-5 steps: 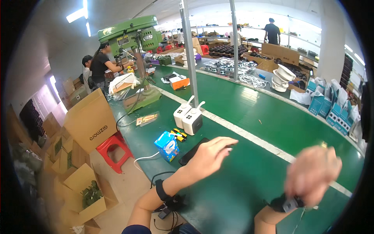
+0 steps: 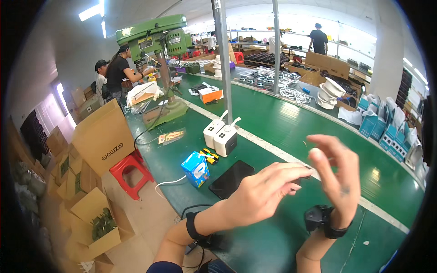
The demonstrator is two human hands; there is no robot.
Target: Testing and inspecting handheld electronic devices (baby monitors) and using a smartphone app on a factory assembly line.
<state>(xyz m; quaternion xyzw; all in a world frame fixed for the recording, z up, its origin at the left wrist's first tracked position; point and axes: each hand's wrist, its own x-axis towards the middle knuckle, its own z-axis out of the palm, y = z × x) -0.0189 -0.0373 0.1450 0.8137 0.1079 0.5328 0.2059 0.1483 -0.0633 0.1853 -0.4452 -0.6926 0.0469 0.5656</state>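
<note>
My left hand (image 2: 261, 193) hovers over the green bench, palm down. Its fingers stretch out to the right with the thumb below them, and I see nothing held. Just to its right, my right hand (image 2: 339, 177) is raised, thumb and fingers spread apart and nothing visible between them. The left fingertips come close to the right thumb; whether they touch I cannot tell. A black smartphone (image 2: 231, 179) lies flat beside my left hand. Left of it stands a blue-and-white box (image 2: 195, 169), with a small yellow-and-black item (image 2: 210, 156) behind.
Two white devices with straps (image 2: 225, 142) stand beside a metal post (image 2: 223, 68). A green drill press (image 2: 157, 38) stands farther back, near two people. Cartons (image 2: 104, 139) and a red stool (image 2: 132, 173) are at the left. Blue boxes (image 2: 393, 139) line the far right.
My right hand has moved left and up toward the left one, its fingers now spread. My left hand has shifted right and down, uncovering more of the smartphone.
</note>
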